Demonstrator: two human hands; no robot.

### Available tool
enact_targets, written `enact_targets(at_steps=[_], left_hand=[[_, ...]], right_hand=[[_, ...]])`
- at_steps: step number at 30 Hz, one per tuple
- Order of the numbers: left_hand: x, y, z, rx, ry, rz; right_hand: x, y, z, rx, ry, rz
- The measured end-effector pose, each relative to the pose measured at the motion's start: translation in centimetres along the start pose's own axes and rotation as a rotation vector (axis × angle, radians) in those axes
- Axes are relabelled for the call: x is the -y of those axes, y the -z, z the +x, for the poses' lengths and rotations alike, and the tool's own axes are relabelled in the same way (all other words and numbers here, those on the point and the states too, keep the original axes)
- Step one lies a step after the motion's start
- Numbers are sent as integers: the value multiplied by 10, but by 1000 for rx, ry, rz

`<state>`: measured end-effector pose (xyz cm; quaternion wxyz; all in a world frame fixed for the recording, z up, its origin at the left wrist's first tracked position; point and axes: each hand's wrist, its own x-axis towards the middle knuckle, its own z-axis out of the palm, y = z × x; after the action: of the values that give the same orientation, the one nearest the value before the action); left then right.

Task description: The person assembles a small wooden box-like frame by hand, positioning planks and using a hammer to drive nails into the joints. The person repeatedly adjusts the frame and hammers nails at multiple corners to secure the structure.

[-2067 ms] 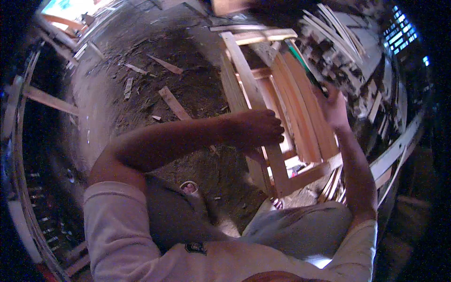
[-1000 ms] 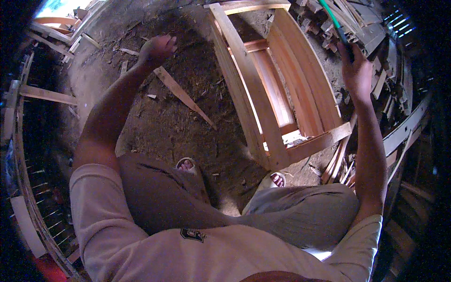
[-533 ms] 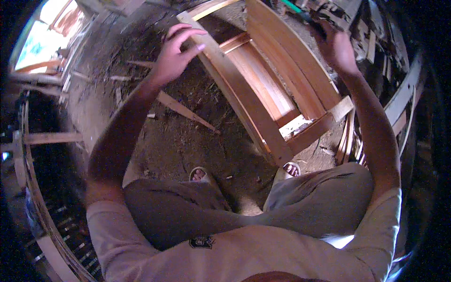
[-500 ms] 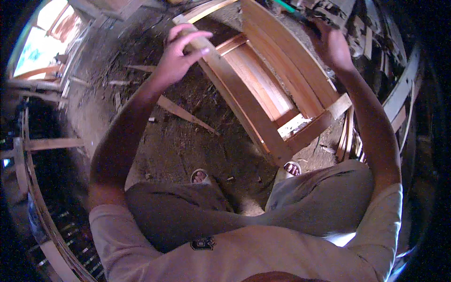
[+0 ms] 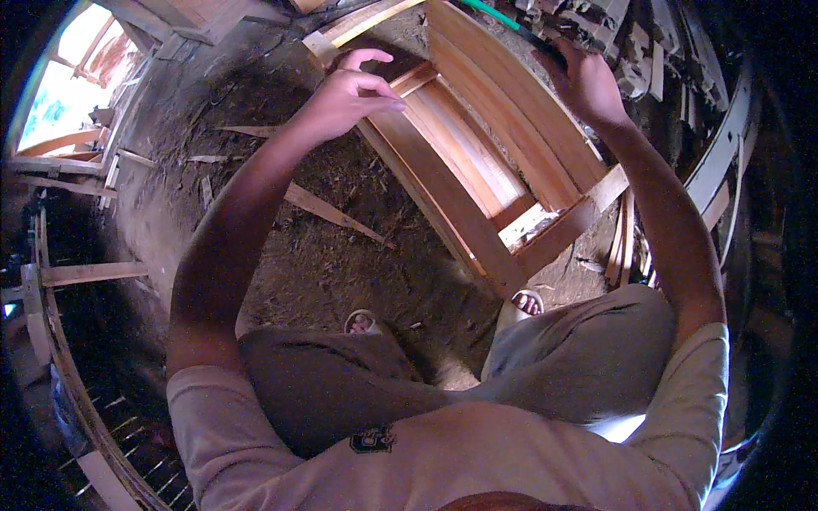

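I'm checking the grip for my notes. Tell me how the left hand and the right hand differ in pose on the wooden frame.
The left hand sits on the frame's left rail, fingers curled and partly lifted; the right hand rests on the frame's right side, back towards the camera, fingers hidden. The left hand is lit from the side; the right hand lies in darker shade near stacked wood scraps. Both are bare and reach out to the frame's far end.
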<state>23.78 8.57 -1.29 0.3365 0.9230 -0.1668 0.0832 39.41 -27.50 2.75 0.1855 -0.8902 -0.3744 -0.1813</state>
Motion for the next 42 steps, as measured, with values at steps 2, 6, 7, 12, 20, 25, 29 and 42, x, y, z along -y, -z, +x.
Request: enact_targets(at_steps=[2, 6, 7, 12, 20, 25, 29, 42], left_hand=[[6, -1, -5, -70, -6, 16], [28, 18, 4, -328, -12, 148], [44, 31, -3, -438, 82, 81], [150, 117, -103, -602, 622, 224], [180, 92, -151, -203, 607, 510], [42, 58, -34, -330, 134, 499], [-14, 27, -10, -148, -43, 413], [-15, 13, 15, 67, 73, 140]], right_hand=[[5, -9, -1, -6, 1, -14], [-8, -8, -3, 7, -26, -5], [-7, -9, -3, 2, -28, -14], [-24, -10, 1, 4, -90, -10], [-106, 2, -12, 174, -247, -180], [-193, -3, -63, 451, -223, -51], [-228, -16, -94, 786, -337, -316], [-238, 28, -271, 855, -661, -274]])
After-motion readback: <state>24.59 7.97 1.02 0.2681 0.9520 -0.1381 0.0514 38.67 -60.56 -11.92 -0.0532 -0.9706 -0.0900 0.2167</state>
